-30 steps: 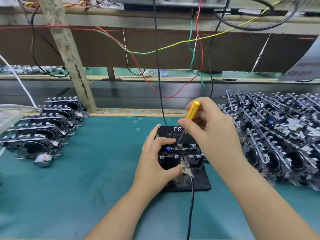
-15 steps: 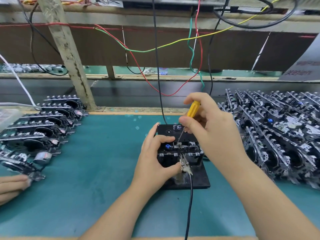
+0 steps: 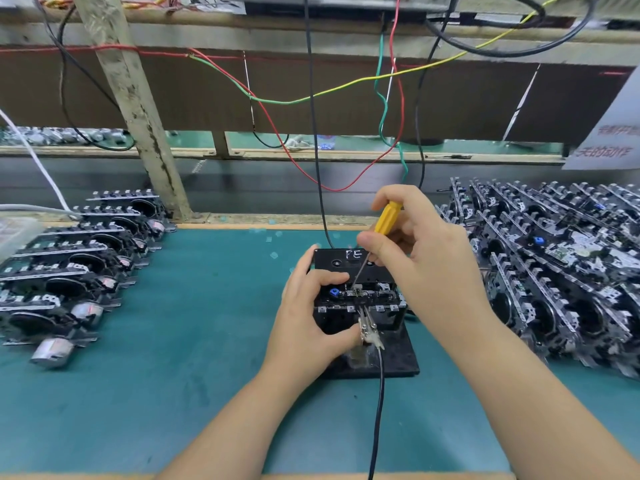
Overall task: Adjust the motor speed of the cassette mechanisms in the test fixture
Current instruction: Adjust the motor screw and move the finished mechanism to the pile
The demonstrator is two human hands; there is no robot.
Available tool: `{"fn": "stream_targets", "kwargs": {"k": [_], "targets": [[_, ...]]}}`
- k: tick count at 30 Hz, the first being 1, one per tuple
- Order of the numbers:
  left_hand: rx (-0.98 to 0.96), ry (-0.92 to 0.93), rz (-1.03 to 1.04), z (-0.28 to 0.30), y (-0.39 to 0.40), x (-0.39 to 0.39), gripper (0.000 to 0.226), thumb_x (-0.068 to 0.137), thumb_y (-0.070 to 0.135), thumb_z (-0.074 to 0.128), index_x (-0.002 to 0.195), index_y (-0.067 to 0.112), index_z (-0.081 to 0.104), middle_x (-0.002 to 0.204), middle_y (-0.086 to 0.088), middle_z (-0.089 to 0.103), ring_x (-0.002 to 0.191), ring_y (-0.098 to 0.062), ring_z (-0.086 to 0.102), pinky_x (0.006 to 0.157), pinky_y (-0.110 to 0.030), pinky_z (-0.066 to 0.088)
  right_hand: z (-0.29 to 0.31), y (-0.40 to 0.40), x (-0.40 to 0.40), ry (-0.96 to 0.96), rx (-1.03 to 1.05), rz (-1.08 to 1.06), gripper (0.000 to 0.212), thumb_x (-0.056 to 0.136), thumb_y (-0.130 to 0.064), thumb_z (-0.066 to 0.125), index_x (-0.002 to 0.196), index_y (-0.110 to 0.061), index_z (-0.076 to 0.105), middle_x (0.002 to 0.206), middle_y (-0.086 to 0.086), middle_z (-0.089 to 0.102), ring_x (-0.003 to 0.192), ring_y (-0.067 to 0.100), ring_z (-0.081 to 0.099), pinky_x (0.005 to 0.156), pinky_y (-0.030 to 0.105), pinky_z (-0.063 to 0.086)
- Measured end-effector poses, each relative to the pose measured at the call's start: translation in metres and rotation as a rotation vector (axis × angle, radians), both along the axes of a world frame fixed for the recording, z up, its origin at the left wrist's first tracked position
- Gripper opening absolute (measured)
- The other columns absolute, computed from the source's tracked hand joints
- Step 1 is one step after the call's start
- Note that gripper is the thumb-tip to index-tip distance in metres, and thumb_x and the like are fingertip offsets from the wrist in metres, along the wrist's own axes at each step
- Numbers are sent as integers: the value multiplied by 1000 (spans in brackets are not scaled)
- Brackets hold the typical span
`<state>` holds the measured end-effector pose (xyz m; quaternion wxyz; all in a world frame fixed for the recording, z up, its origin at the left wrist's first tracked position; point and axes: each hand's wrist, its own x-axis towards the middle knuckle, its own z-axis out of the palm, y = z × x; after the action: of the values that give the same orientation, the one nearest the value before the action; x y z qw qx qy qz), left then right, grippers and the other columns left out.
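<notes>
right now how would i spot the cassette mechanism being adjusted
On the teal bench mat, find the black test fixture at centre, between the two hands. The cassette mechanism sits in it. Unlike the rows stacked left and right, it alone has a screwdriver tip in it and a cassette marked PE behind.

My left hand (image 3: 313, 317) curls, thumb at 3 o'clock, gripping. My right hand (image 3: 426, 258) pinches, fingertips aimed toward 8 o'clock; both forearms bare.

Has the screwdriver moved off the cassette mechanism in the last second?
No. The right hand keeps the screwdriver tip on the same spot of the mechanism, just right of its blue part.
</notes>
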<state>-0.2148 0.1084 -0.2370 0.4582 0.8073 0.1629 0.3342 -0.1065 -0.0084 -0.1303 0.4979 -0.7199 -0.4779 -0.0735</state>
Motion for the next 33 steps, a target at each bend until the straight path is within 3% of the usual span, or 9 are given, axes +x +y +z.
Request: {"fn": "stream_targets", "kwargs": {"k": [8, 18, 24, 28, 30, 33], "targets": [[-3, -1, -1, 1, -1, 0, 58, 58, 44, 76, 111, 55, 56, 161, 24, 21, 146, 3, 27, 113, -30, 35, 1, 1, 0, 2, -1, 13, 26, 91, -20, 73, 108, -28, 54, 73, 1, 65, 67, 22, 67, 71, 43, 54], [18, 22, -2, 1, -1, -1, 59, 58, 48, 76, 112, 57, 54, 160, 28, 20, 144, 13, 22, 102, -3, 25, 0, 0, 0, 3, -14, 6, 27, 91, -21, 74, 106, -30, 53, 73, 0, 66, 68, 19, 67, 72, 41, 54], [21, 10, -4, 0, 0, 0, 60, 58, 43, 78, 110, 59, 53, 161, 24, 21, 145, 8, 24, 106, -18, 30, 1, 5, -4, -59, -16, -9, 27, 89, -21, 76, 108, -22, 57, 71, 0, 62, 68, 22, 61, 70, 39, 50], [22, 21, 1, 0, 0, -1, 59, 58, 46, 76, 110, 60, 53, 160, 28, 19, 144, 12, 23, 105, -15, 29, 2, 6, -4, -70, -46, -10, 26, 91, -22, 73, 111, -21, 56, 74, 0, 60, 70, 21, 59, 72, 38, 49], [18, 18, 0, 0, 0, 0, 58, 58, 48, 75, 111, 58, 54, 160, 29, 19, 144, 12, 23, 104, -13, 28, 2, 6, -2, -34, -72, 14, 20, 97, -22, 64, 114, -23, 54, 84, -3, 64, 76, 16, 61, 77, 35, 49], [20, 10, 0, -1, 0, 0, 58, 58, 48, 77, 111, 57, 55, 160, 29, 19, 145, 11, 23, 105, -13, 28, 4, 7, 1, 102, -72, 115, 24, 101, -5, 51, 119, -21, 51, 98, -7, 71, 92, 8, 69, 90, 37, 53]]}}
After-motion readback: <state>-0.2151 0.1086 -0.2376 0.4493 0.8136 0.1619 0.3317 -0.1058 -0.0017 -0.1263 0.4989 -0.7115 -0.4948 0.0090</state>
